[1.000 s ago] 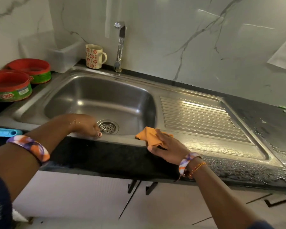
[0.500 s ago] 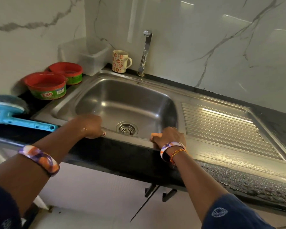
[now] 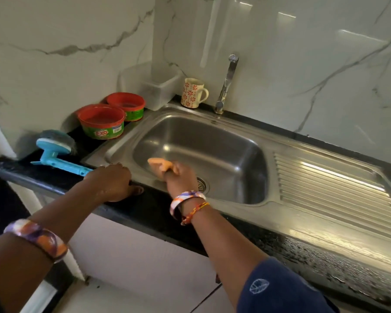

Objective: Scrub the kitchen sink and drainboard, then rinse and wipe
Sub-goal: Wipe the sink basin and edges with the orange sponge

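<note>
Your right hand (image 3: 178,177) grips the crumpled orange cloth (image 3: 159,164) just inside the front wall of the stainless steel sink basin (image 3: 224,154), beside the round drain (image 3: 202,184). Your left hand (image 3: 113,181) curls over the black countertop's front edge (image 3: 145,206), holding nothing, touching the blue long-handled scrub brush (image 3: 54,154). The ribbed steel drainboard (image 3: 325,188) lies bare to the right.

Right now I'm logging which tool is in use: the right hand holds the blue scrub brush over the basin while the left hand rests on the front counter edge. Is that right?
Not quite. The right hand grips an orange cloth over the basin, as the head view shows. The blue scrub brush lies on the counter left of the sink. The left hand does rest on the front counter edge.
</note>
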Available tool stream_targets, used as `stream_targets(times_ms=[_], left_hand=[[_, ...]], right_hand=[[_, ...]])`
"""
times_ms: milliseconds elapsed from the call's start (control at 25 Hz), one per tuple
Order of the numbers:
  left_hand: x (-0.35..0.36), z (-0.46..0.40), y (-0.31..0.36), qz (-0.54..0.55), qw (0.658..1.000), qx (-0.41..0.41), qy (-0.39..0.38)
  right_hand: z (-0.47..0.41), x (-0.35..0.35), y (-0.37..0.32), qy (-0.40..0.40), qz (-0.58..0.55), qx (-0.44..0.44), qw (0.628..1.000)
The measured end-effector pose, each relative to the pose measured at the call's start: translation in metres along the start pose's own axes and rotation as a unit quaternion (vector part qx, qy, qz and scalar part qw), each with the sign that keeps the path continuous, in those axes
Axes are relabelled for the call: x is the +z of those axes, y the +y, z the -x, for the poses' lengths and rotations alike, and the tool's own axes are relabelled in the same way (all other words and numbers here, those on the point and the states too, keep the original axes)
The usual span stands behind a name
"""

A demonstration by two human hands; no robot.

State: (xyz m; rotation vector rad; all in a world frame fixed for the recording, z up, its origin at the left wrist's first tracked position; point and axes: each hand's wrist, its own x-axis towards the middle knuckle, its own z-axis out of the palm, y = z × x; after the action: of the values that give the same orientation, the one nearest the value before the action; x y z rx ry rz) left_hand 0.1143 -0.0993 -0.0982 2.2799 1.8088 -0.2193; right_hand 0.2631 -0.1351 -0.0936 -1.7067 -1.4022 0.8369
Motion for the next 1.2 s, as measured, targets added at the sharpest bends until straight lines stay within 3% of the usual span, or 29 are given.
stream_targets(times_ms=[120,280,440,520,600,800,960,1200], left_hand=[[-0.010,-0.001,0.001,0.009,0.999,-0.006,-0.040],[-0.016,-0.012,0.022,0.025,1.000,0.016,-0.004],[-0.017,-0.020,0.052,0.029,0.998,0.060,0.010],[-0.018,-0.028,0.048,0.022,0.998,0.045,0.025],[-0.020,-0.035,0.033,0.022,0.999,0.000,0.044],[-0.027,-0.036,-0.021,0.034,0.986,-0.128,0.106],[-0.021,-0.036,-0.056,0.095,0.985,-0.075,0.124],[-0.017,-0.034,-0.070,0.091,0.988,-0.030,0.121]], right_hand=[[-0.001,-0.055,0.013,0.073,-0.096,-0.018,0.993],[0.007,-0.139,0.052,0.152,0.114,-0.077,0.979],[0.040,-0.171,0.077,0.075,0.369,0.092,0.922],[0.055,-0.154,0.079,0.018,0.435,0.163,0.886],[0.057,-0.129,0.079,-0.003,0.462,0.176,0.869],[0.043,-0.075,0.057,-0.024,0.475,0.087,0.876],[0.034,-0.042,0.038,-0.001,0.389,-0.008,0.921],[0.026,-0.001,0.035,-0.075,0.288,-0.152,0.943]])
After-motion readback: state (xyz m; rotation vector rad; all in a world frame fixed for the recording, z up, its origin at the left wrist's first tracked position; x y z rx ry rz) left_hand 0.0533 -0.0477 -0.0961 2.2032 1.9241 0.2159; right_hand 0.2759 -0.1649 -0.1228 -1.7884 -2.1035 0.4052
